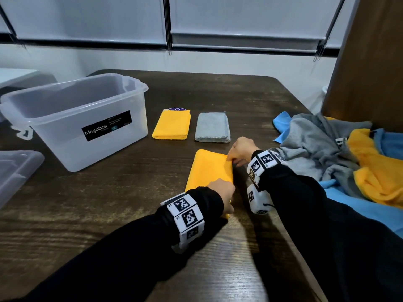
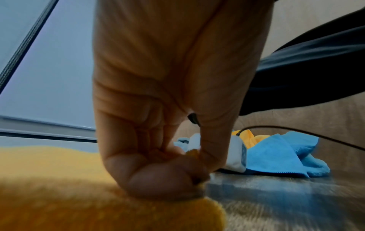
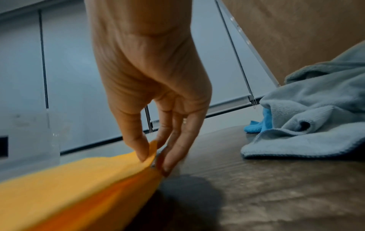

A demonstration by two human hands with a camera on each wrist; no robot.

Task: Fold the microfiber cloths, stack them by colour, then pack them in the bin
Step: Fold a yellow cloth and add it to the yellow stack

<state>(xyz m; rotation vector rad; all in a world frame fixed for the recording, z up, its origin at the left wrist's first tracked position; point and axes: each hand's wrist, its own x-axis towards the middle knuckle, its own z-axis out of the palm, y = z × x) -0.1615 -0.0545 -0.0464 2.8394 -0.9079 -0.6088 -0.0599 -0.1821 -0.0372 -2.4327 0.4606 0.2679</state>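
Observation:
A yellow cloth (image 1: pixel 209 168) lies folded lengthwise on the dark wooden table (image 1: pixel 109 214), in front of me. My right hand (image 1: pixel 234 158) pinches its far right corner between thumb and fingers (image 3: pixel 142 150). My left hand (image 1: pixel 224 197) grips the near right corner (image 2: pixel 195 176) in a curled fist. Behind it lie a folded yellow cloth (image 1: pixel 171 125) and a folded grey cloth (image 1: pixel 212 127), side by side. A clear plastic bin (image 1: pixel 72 118) stands at the left with nothing in it.
A heap of unfolded grey, blue and yellow cloths (image 1: pixel 340 158) covers the table's right side. The bin's lid (image 1: pixel 15 171) lies at the left edge. A wooden panel (image 1: pixel 370 62) rises at the back right.

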